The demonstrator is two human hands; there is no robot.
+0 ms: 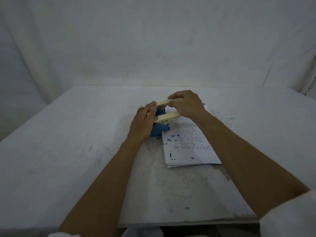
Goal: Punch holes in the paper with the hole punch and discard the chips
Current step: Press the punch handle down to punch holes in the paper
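A blue hole punch [159,128] with two cream handle arms stands on the table at the left edge of a stack of written paper [189,147]. My left hand [142,124] rests against the punch's left side, its fingers touching the ends of both cream arms. My right hand [185,104] grips the upper cream arm [162,104] from above and covers the far ends of the arms. The lower cream arm [166,118] juts out below it. The paper's top left edge sits under the punch.
The white table [85,151] is stained and speckled, with small dark bits scattered around the punch and near the right of the paper. A white cloth backdrop hangs behind. The table's front edge [171,223] runs close to my body.
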